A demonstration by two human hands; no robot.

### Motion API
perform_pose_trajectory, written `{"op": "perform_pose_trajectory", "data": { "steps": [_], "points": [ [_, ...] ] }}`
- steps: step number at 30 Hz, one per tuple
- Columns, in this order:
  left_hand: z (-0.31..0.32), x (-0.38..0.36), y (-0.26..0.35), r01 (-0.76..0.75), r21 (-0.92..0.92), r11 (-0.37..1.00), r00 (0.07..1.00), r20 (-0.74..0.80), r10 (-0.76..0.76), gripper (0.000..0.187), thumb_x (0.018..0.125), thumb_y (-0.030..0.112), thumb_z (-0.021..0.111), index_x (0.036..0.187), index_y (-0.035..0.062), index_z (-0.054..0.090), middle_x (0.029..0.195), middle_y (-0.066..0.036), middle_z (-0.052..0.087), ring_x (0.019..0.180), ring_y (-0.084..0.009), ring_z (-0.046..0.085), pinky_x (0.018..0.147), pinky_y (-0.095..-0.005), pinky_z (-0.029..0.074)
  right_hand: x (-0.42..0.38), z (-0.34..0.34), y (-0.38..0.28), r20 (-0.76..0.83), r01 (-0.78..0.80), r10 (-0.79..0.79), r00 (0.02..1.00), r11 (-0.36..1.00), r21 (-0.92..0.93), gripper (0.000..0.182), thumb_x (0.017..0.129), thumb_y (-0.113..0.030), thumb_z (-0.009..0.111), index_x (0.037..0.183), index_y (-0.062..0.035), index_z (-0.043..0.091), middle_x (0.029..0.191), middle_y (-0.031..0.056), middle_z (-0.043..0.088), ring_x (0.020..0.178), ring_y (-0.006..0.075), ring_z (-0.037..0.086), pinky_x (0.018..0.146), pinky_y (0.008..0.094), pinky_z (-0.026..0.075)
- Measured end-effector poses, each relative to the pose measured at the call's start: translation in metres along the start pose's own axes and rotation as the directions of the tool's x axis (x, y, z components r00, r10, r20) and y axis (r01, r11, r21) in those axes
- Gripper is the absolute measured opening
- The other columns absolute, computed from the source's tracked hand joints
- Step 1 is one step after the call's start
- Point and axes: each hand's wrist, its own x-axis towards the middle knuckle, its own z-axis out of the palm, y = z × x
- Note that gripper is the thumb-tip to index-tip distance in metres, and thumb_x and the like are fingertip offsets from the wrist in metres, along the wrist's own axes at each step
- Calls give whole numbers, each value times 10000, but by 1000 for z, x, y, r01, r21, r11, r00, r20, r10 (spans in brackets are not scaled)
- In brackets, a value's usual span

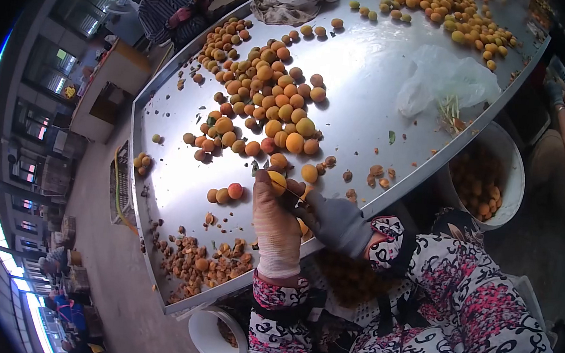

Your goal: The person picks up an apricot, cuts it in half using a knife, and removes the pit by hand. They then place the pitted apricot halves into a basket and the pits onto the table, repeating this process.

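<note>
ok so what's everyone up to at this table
A person holds a yellow fruit in the left hand, with the grey-gloved right hand close beside it; that hand's exact grip is hard to see. Both are at the near edge of a metal table. A heap of fruit lies farther in, and brownish scraps are piled near the left corner. Another person is across the table.

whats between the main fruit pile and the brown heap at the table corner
In the head view, three fruits in a row and some small brown bits lie between the fruit pile and the brown heap.
</note>
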Motion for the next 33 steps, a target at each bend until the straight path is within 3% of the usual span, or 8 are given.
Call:
{"op": "perform_pose_trajectory", "data": {
  "steps": [9, 12, 15, 19, 22, 24, 27, 33],
  "points": [
    [-18, 6, 12, -101, -42, 994, 990, -105, 96, 394, 915, 383, 446, 1074, 24, 484, 745, -63, 523, 713, -163, 543, 812, -357, 458, 4, -12, 6, 45, 170, -182, 982, 964, 204, 353, 866, -390, 517, 998, -65, 558, 719, 154, 606, 662, 296, 616, 586, 395, 469],
    [-17, -3, -3, -243, 508, 827, 970, 132, 204, 430, 944, 400, 337, 1101, 20, 465, 747, -34, 483, 639, -110, 467, 688, -267, 438, 17, -33, 0, -80, -13, 77, 994, 798, 603, 353, 819, -355, 614, 847, -4, 596, 656, 34, 582, 599, 84, 545, 551, 250, 439],
    [-3, -8, -25, -268, 608, 748, 963, 199, 183, 435, 947, 427, 301, 1103, 59, 473, 767, -4, 492, 610, -60, 436, 540, -186, 364, 29, -44, -3, 82, -195, 185, 979, 746, 637, 423, 785, -404, 637, 893, 2, 595, 681, 57, 604, 608, 111, 587, 555, 249, 469],
    [-2, 2, -35, -157, 534, 831, 987, 99, 123, 425, 947, 430, 309, 1113, 72, 464, 755, 14, 490, 582, -38, 410, 503, -172, 332, 36, -23, -2, -190, 64, 74, 979, 772, 632, 454, 751, -411, 666, 918, 4, 592, 790, 105, 626, 698, 140, 610, 627, 275, 491],
    [0, 1, -38, -180, 533, 827, 984, 101, 148, 471, 940, 458, 314, 1162, 63, 441, 864, -21, 535, 697, -77, 493, 614, -208, 411, 32, -24, -4, -231, 88, 53, 971, 825, 559, 425, 742, -382, 673, 907, -5, 566, 797, 134, 605, 734, 221, 615, 658, 313, 488],
    [2, -1, -41, -20, 274, 961, 999, -21, 26, 485, 915, 475, 394, 1159, 62, 465, 1098, -76, 530, 997, -169, 512, 873, -302, 412, 28, -22, -6, -312, 153, -2, 950, 874, 462, 410, 742, -370, 671, 897, -9, 552, 789, 145, 596, 732, 255, 613, 658, 328, 486],
    [-1, 3, -41, 163, -66, 984, 985, 62, -159, 490, 908, 467, 416, 1176, 58, 450, 1123, -82, 518, 1015, -187, 509, 902, -325, 407, 26, -22, -9, -413, 221, -59, 909, 908, 357, 358, 745, -310, 686, 888, -18, 537, 794, 155, 594, 714, 239, 605, 651, 329, 474],
    [0, -3, -40, 86, 28, 996, 995, 55, -88, 545, 924, 467, 362, 1187, -5, 435, 1121, -101, 520, 1054, -193, 501, 947, -326, 370, 21, -17, -1, -324, 199, -97, 941, 933, 300, 316, 759, -284, 664, 897, -32, 534, 782, 152, 572, 679, 298, 581, 597, 359, 456]
  ]
}}
